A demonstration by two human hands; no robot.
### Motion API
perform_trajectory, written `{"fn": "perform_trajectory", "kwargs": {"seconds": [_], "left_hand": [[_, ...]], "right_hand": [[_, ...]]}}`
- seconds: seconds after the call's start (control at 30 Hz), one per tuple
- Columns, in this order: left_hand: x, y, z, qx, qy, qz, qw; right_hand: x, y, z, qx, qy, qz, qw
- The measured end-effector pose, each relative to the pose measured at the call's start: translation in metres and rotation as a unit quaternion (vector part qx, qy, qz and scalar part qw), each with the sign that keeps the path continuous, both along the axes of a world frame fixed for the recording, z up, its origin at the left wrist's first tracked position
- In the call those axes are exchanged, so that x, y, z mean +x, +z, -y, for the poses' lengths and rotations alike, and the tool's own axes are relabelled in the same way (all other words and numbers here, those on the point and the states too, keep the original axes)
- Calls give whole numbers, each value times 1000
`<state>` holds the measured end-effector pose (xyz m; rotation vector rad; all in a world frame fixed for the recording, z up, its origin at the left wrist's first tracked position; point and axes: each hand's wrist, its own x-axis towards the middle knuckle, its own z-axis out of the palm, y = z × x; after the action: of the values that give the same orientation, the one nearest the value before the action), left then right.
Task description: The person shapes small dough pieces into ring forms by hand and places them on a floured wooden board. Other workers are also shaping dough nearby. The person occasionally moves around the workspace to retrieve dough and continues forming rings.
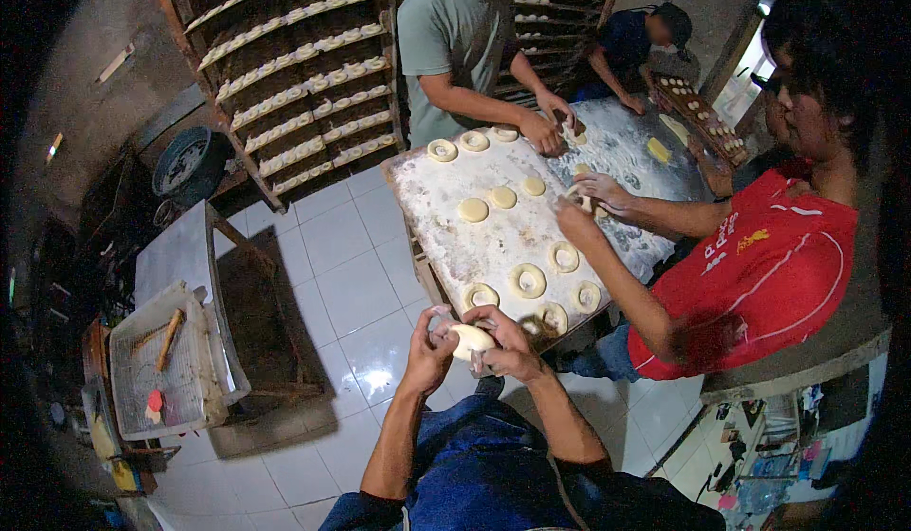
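Dark blue clothing is seen nearest, and beyond it one pale, smooth, rounded dough piece is held between the half-curled left hand and right hand, its ends hidden by them, before a floured table where dough rings are laid.

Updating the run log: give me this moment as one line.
left hand: holds dough piece | right hand: holds same piece | white-dusted table: dough rings, flat dough discs | red-shirted co-worker: beside table
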<state>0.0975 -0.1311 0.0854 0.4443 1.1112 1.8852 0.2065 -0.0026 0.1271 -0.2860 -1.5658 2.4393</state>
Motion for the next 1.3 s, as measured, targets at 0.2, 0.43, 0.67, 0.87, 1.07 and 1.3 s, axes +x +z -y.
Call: {"fn": "perform_trajectory", "kwargs": {"seconds": [0.2,0.43,0.67,0.87,1.07,1.3], "left_hand": [[12,-12,0,148,63,88,983],[7,-22,-7,-100,148,-429,885],[20,3,-31,-104,188,-62,975],[11,-48,-39,-88,189,-109,972],[18,-21,-34,-178,100,-330,922],[17,-27,-40,-113,125,-269,948]], "right_hand": [[-19,-59,-1,50,-147,159,975],[-20,-47,17,121,-170,173,963],[-27,-48,28,140,-263,186,936],[-23,-24,35,214,-259,188,923],[-10,-30,19,443,-194,224,846],[-4,-43,12,428,-173,177,869]]}}
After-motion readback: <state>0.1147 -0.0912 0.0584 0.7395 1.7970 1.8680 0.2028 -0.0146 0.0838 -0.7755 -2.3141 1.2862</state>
